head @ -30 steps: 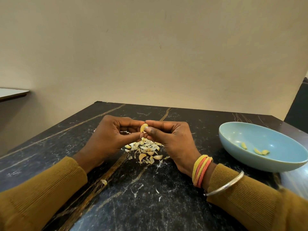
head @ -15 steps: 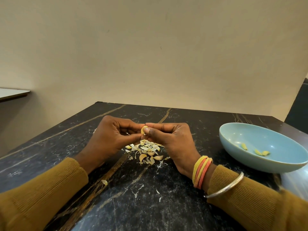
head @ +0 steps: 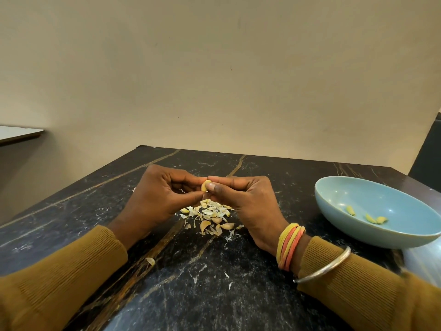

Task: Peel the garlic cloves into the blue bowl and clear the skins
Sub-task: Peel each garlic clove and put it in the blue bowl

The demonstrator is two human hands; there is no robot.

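A pale yellow garlic clove (head: 204,186) is pinched between the fingertips of my left hand (head: 162,195) and my right hand (head: 243,199), a little above the table. Right under the hands lies a heap of unpeeled cloves and papery skins (head: 210,219). The blue bowl (head: 372,211) stands to the right of my right hand with three peeled cloves (head: 368,217) inside it.
The table is black marble (head: 214,295) with gold veins; its far edge meets a beige wall. Loose skin flakes lie near me, one (head: 150,261) by my left sleeve. A pale surface (head: 19,132) juts in at the far left.
Both hands keep hold of the clove and turn it slightly between the fingertips; the hands stay in place above the heap.
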